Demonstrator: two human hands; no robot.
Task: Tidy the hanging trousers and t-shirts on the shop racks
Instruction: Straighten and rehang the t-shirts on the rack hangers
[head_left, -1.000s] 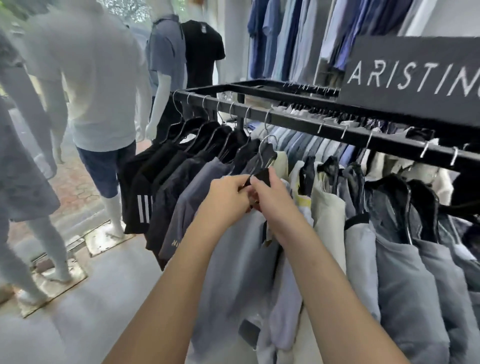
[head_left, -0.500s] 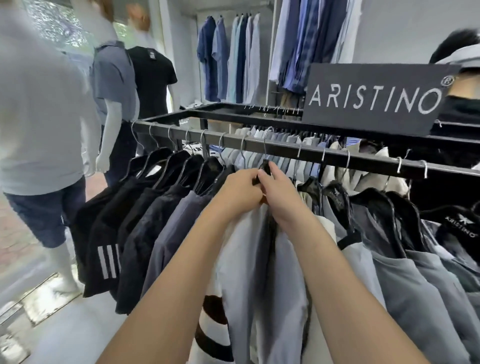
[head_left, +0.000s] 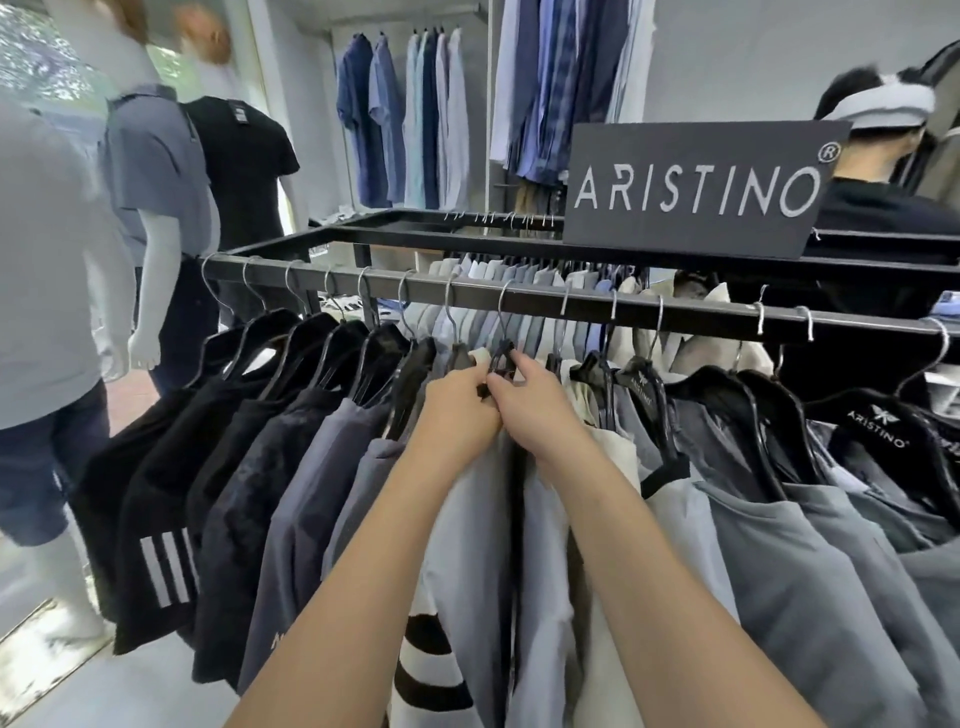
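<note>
A black metal rack rail (head_left: 649, 314) runs across the view, hung with t-shirts on black hangers. Dark tees (head_left: 218, 467) hang at the left, grey ones (head_left: 810, 571) at the right. In the middle both my hands meet at one black hanger (head_left: 503, 358) that carries a light grey t-shirt (head_left: 483, 545). My left hand (head_left: 457, 405) grips the hanger's left shoulder with the garment's neck. My right hand (head_left: 535, 405) pinches the hanger just under its hook. The hook sits over the rail.
A black ARISTINO sign (head_left: 696, 189) stands on the rack top. Mannequins (head_left: 156, 208) stand at the left by the window. Shirts (head_left: 405, 119) hang on the back wall. Another person (head_left: 878, 171) is behind the rack at the right. Grey floor (head_left: 104, 691) lies at the lower left.
My view has tilted up and the hands have risen with the hanger towards the rail; the hook now sits over the rail. Both hands keep their hold.
</note>
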